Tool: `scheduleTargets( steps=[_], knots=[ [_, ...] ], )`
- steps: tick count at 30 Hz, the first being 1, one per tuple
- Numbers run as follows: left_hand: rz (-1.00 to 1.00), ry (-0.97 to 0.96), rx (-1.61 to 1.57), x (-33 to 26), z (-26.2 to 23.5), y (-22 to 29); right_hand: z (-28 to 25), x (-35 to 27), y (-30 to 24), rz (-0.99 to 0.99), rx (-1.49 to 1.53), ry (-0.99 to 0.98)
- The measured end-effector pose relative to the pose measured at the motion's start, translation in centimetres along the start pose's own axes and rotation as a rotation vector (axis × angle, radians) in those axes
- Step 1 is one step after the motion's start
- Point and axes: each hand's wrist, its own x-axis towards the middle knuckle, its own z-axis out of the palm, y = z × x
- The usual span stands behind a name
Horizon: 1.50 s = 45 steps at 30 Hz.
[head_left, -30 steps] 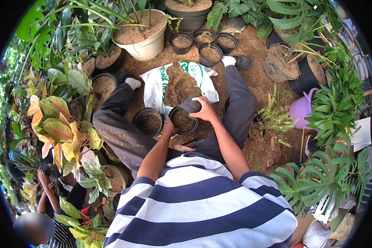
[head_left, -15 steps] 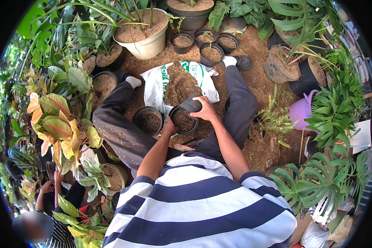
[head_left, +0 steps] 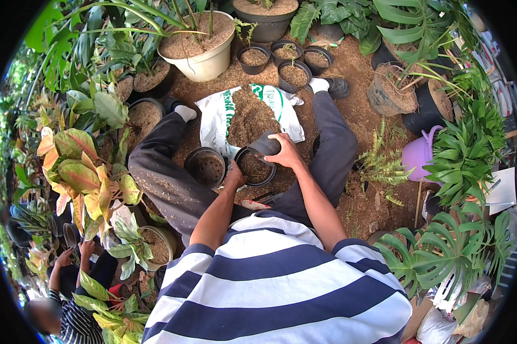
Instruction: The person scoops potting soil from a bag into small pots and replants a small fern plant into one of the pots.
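I sit on the ground with my legs spread around a white sack [head_left: 218,117] that has a heap of brown potting mix [head_left: 250,117] on it. My left hand [head_left: 234,174] grips the near rim of a black plastic pot [head_left: 255,167] part filled with soil. My right hand [head_left: 285,153] holds a small dark scoop pot [head_left: 265,143] tilted over that pot. An empty black pot [head_left: 205,166] stands just left of it, by my left knee.
Several small black pots [head_left: 294,74] filled with soil stand beyond the sack, with a large cream planter [head_left: 201,49] behind them. Leafy plants ring the spot. A purple watering can [head_left: 417,156] sits at right. Another person [head_left: 69,286] crouches at lower left.
My hands and the pots stay almost where they were. The person at lower left has shifted their raised hand slightly.
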Motion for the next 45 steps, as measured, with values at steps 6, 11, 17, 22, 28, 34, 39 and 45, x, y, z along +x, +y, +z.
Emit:
scheduleTargets(
  steps=[6,11,17,22,28,34,39,45],
  knots=[
    [0.01,0.004,0.0,-0.1,0.0,0.1,-0.1,0.0,0.3,-0.026,-0.023,0.009],
    [-0.026,-0.021,0.01,0.0,-0.1,0.2,-0.1,0.0,0.1,-0.014,-0.021,0.014],
    [-0.013,-0.02,-0.007,0.1,0.0,0.1,0.1,0.1,0.4,-0.031,-0.017,0.024],
    [-0.012,-0.023,0.003,0.2,0.0,0.2,0.2,0.0,0.5,-0.033,-0.054,0.026],
    [-0.016,-0.022,0.014,0.1,-0.1,0.3,0.2,0.1,0.6,-0.044,-0.052,0.035],
    [-0.008,-0.016,0.007,-0.7,-0.4,0.6,-0.1,0.0,-0.1,-0.011,0.0,0.011],
    [-0.008,-0.018,-0.001,-0.6,-0.5,0.5,0.0,0.0,0.0,-0.023,-0.014,0.015],
    [0.009,-0.022,-0.001,-1.1,-0.8,1.1,0.0,0.0,0.5,-0.035,-0.019,0.026]
  ],
)
